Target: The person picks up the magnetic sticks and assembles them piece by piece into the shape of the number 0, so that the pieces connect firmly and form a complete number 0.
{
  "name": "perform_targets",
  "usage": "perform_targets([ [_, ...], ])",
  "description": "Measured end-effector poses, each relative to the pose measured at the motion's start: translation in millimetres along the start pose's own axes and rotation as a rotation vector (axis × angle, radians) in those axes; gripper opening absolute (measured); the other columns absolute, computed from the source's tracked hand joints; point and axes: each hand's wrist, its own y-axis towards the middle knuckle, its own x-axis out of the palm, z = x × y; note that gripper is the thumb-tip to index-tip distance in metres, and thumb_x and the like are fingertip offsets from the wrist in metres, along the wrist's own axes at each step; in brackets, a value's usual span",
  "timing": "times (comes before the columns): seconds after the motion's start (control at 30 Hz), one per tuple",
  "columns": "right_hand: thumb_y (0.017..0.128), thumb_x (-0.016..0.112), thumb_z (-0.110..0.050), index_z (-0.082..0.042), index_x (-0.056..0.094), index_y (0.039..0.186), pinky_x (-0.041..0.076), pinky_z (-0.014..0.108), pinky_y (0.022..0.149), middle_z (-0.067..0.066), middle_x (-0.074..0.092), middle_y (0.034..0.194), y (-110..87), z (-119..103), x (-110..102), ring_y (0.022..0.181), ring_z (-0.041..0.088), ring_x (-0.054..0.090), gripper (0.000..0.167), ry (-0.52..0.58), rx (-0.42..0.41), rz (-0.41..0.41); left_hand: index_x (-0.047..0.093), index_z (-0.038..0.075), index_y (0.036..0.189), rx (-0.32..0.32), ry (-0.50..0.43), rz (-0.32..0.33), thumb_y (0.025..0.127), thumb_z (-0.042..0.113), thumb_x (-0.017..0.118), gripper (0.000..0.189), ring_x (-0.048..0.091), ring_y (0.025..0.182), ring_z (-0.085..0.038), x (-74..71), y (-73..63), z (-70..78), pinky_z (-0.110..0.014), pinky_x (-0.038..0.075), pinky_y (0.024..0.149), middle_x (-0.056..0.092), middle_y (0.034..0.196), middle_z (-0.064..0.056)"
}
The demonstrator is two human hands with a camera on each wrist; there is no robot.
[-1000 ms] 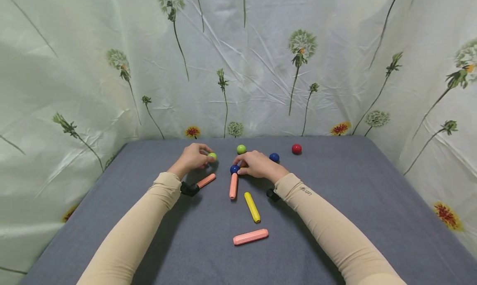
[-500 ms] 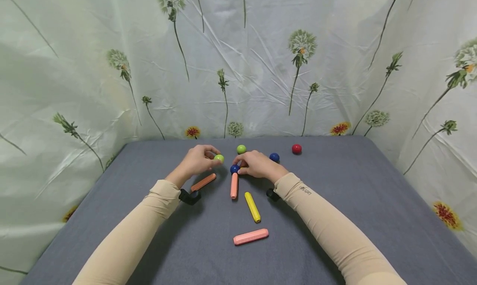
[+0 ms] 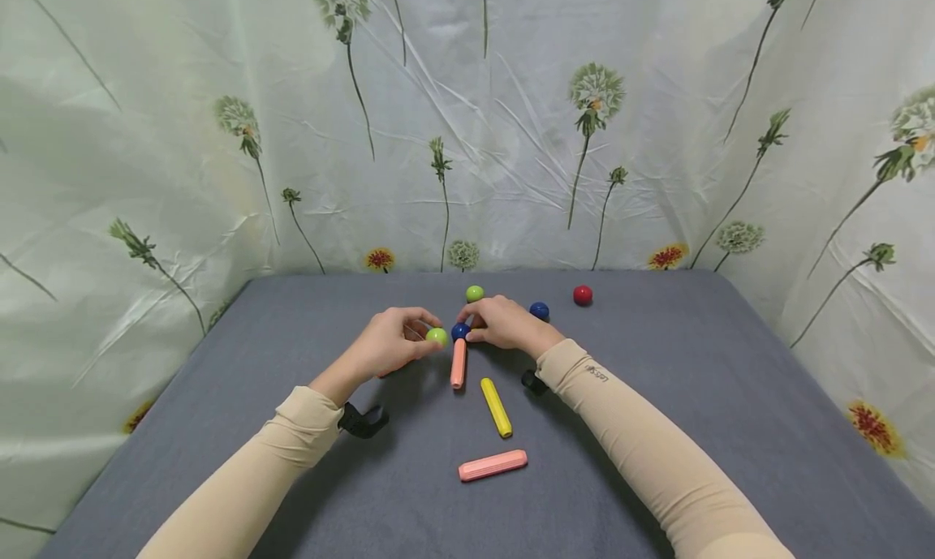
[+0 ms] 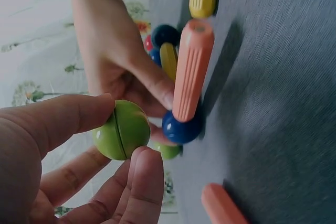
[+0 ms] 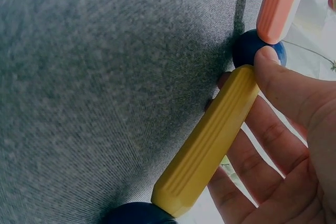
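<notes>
My left hand (image 3: 387,340) pinches a shiny green ball (image 4: 122,129) with a groove around it, between thumb and fingertips. Close to its right, my right hand (image 3: 504,322) holds a dark blue ball (image 5: 247,48), thumb tip on it and fingers behind. A ribbed coral stick (image 4: 194,69) meets this ball and points toward me. From the ball's other side, a ribbed yellow stick (image 5: 207,142) runs to a second blue ball (image 3: 539,311); in the head view my right hand hides most of that stick. The green ball is just left of the held blue ball.
On the grey cloth lie a loose yellow stick (image 3: 497,407) and a coral stick (image 3: 493,466) in front. Another coral stick (image 4: 223,205) is mostly hidden by my left hand in the head view. A green ball (image 3: 475,294) and a red ball (image 3: 583,295) sit toward the back.
My left hand has carried the green ball rightward and nearer to me, up beside the blue ball. It now covers most of the left coral stick. My right hand has stayed in place.
</notes>
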Motion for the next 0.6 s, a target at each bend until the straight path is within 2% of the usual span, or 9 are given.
perform_targets([
  [0.13, 0.105, 0.072, -0.019, -0.013, 0.072, 0.137, 0.059, 0.041, 0.098, 0.009, 0.079, 0.118, 0.4, -0.5, 0.2, 0.108, 0.023, 0.074, 0.032, -0.002, 0.000, -0.002, 0.076, 0.015, 0.124, 0.012, -0.013, -0.015, 0.096, 0.025, 0.083, 0.030, 0.073, 0.091, -0.017, 6.2, -8.4, -0.7, -0.034, 0.059, 0.074, 0.077, 0.113, -0.008],
  [0.27, 0.105, 0.071, -0.019, -0.014, 0.071, 0.138, 0.059, 0.042, 0.100, 0.010, 0.079, 0.121, 0.5, 0.2, 0.7, 0.112, 0.024, 0.074, 0.033, 0.001, 0.006, -0.008, 0.077, 0.017, 0.121, 0.013, -0.015, -0.029, 0.095, 0.024, 0.084, 0.027, 0.072, 0.094, -0.017, 13.4, -15.8, -0.4, -0.033, 0.058, 0.073, 0.077, 0.111, -0.006],
  [0.6, 0.106, 0.071, -0.020, -0.013, 0.070, 0.139, 0.059, 0.042, 0.102, 0.011, 0.078, 0.123, 2.3, -0.8, -0.5, 0.115, 0.026, 0.074, 0.034, -0.013, 0.000, -0.010, 0.074, 0.014, 0.114, 0.061, -0.061, -0.065, 0.093, 0.021, 0.087, 0.026, 0.069, 0.086, -0.011, 30.9, -30.4, -3.1, -0.032, 0.056, 0.073, 0.074, 0.101, -0.002],
])
